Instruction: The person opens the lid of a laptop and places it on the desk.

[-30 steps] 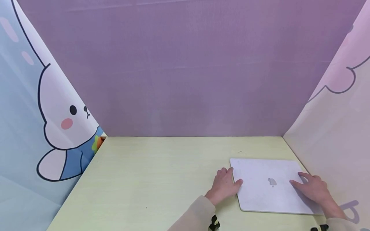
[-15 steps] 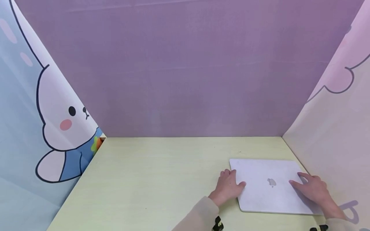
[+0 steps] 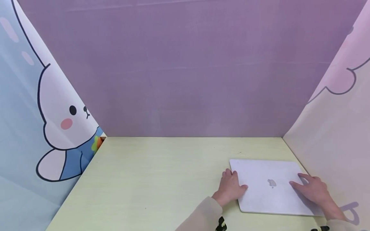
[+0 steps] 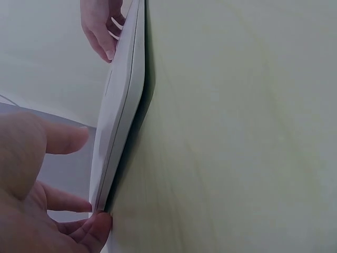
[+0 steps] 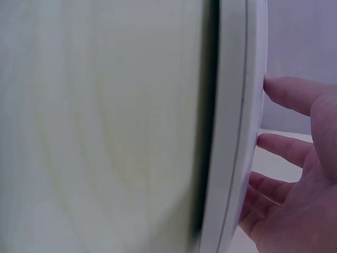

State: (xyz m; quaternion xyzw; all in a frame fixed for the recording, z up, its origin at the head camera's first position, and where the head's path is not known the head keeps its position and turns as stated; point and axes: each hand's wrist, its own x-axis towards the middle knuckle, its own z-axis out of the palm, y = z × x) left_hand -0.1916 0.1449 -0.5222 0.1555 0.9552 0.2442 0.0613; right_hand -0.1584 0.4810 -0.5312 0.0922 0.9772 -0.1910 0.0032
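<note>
A closed silver laptop (image 3: 260, 200) with an apple logo on its lid lies flat at the right of the table. At its left edge is my left hand (image 3: 230, 186), thumb spread over the lid. In the left wrist view that thumb stands off the laptop, while the fingertips (image 4: 100, 224) meet the edge near the table. My right hand (image 3: 313, 190) rests on the lid's right side. The right wrist view has its thumb and index finger against the lid (image 5: 258, 68), the other fingers reaching toward the right edge.
Pale wood-look table (image 3: 150, 179) extends left of the laptop. A purple backdrop (image 3: 185, 70) rises at the back. Printed cloth walls flank it, a rabbit cloth (image 3: 69, 96) on the left and a pale pink cloth (image 3: 341, 138) close by the laptop's right side.
My left hand has shifted slightly right and nearer, its thumb now further over the lid. The laptop and my right hand have stayed in place.
</note>
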